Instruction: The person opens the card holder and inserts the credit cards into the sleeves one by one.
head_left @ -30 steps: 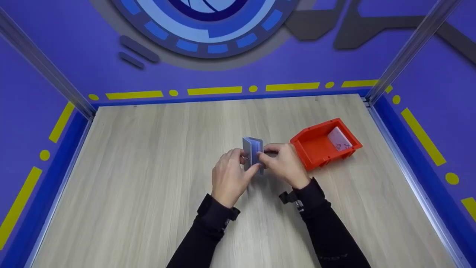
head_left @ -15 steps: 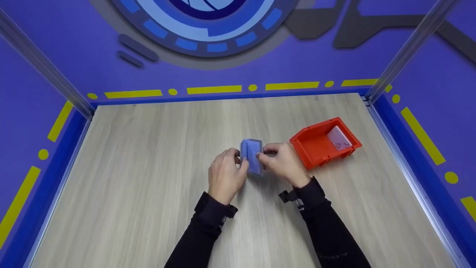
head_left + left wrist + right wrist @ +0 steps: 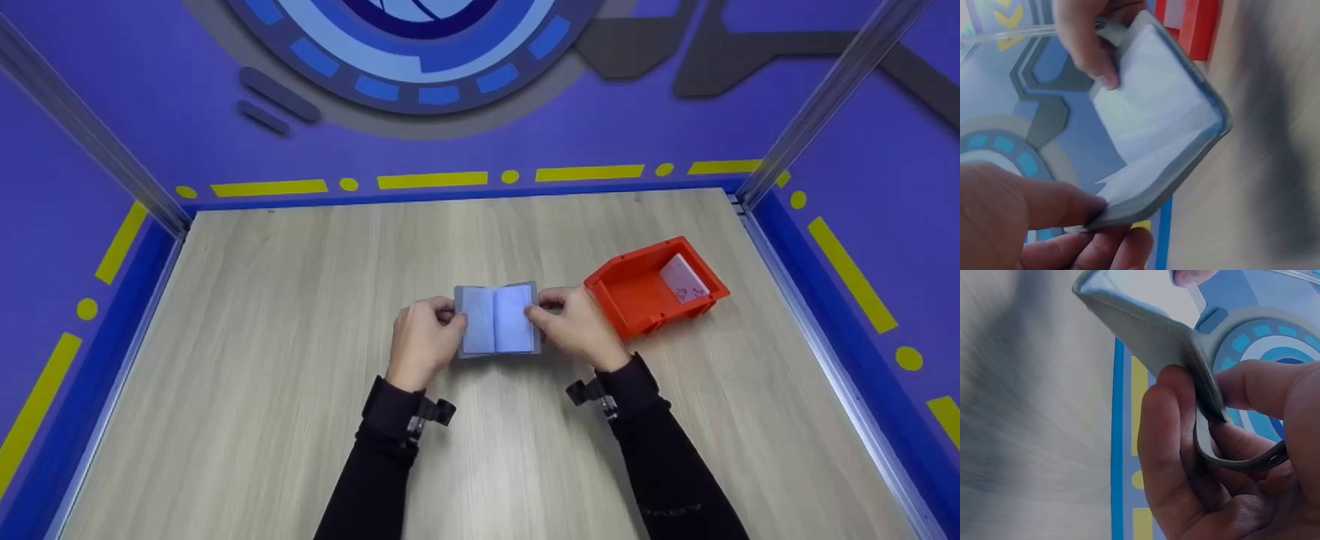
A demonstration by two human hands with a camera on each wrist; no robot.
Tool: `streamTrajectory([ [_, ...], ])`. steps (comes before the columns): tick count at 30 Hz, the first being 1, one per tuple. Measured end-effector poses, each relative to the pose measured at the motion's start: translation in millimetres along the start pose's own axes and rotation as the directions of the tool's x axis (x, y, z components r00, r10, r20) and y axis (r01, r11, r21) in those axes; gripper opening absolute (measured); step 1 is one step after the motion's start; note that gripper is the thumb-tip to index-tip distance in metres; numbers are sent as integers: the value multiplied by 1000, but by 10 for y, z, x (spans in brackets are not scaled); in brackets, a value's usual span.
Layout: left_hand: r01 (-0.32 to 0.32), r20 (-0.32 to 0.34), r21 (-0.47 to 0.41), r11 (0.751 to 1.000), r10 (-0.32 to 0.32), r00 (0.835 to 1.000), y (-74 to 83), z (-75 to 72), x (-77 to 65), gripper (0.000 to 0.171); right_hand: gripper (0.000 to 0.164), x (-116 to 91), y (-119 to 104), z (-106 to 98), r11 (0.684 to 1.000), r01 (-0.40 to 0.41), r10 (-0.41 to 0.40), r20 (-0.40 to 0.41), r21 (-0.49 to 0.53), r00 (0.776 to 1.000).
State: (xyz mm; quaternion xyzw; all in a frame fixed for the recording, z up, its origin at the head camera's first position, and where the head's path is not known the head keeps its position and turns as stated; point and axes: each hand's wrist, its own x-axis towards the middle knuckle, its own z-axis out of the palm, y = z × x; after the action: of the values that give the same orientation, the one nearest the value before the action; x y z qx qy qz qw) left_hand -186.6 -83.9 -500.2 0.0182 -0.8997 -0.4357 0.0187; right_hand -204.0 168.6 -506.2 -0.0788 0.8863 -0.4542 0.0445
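A small grey card holder [image 3: 514,319] with pale sleeve-like leaves lies spread like a book between both hands, raised over the table. My left hand [image 3: 421,341] pinches its left cover, thumb on the inside leaf and fingers behind. On the other side, my right hand [image 3: 581,328] grips the right cover the same way, thumb inside. From that cover a curved strap [image 3: 1203,439] loops into the right palm in the right wrist view. A metal snap [image 3: 1099,25] shows near the right fingers in the left wrist view.
Just right of the right hand stands a red bin [image 3: 626,300], with a white card-like piece with pink marks [image 3: 684,279] leaning inside it. Blue-purple printed walls [image 3: 450,161] border the wooden table [image 3: 300,300] at the back and sides.
The card holder has gone from nearly folded to spread flat. My left hand has moved left with its cover, while the right hand has stayed almost in place.
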Motion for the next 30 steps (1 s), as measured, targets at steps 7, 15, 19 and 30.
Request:
streamTrajectory([
  [7,108,138,28,994,-111,984,-202,26,91,27,19,57,127,127,993,-107,112,92,-53,989],
  [15,-8,108,196,981,-13,994,-333,161,112,13,13,125,271,263,981,-124,136,71,-147,988],
  [19,-28,88,241,970,7,996,-338,198,110,16,19,141,313,291,968,-154,164,30,-198,986],
  [30,25,17,333,943,-33,999,-407,248,120,24,32,158,364,355,932,-190,186,-43,-310,982],
])
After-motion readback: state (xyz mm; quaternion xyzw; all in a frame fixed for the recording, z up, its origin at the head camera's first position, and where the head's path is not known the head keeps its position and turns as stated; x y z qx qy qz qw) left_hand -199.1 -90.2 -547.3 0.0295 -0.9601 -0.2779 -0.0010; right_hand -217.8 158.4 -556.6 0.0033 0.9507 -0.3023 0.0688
